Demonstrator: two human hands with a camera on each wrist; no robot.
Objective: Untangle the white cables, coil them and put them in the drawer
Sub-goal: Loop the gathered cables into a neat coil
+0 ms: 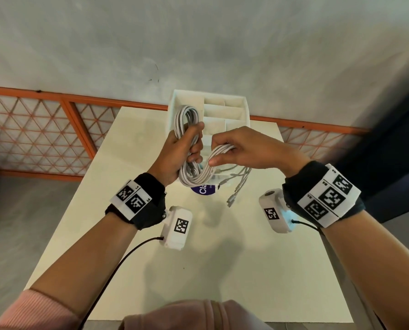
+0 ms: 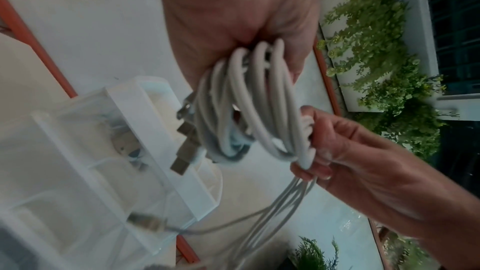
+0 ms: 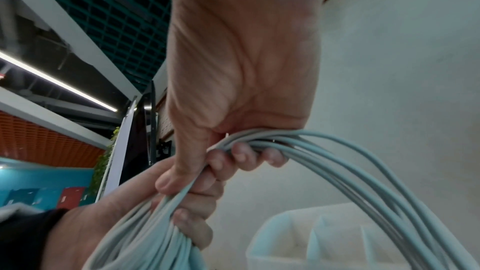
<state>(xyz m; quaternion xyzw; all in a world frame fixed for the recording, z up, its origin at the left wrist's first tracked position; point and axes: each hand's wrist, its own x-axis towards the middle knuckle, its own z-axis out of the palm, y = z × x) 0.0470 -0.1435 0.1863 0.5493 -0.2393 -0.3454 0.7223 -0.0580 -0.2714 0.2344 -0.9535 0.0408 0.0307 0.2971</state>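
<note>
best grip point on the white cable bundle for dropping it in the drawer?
Probably the gathered middle of the white cable bundle, where the left hand already clenches the loops; the strands run parallel there, so one grip traps them all. Come from the side, as the right hand does on the other loop end. Avoid the loose connector tails dangling below. The drawer lies just behind.

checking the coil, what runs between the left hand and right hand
A sagging loop of bundled white cables bridges left hand and right hand, clearest in the head view.
</note>
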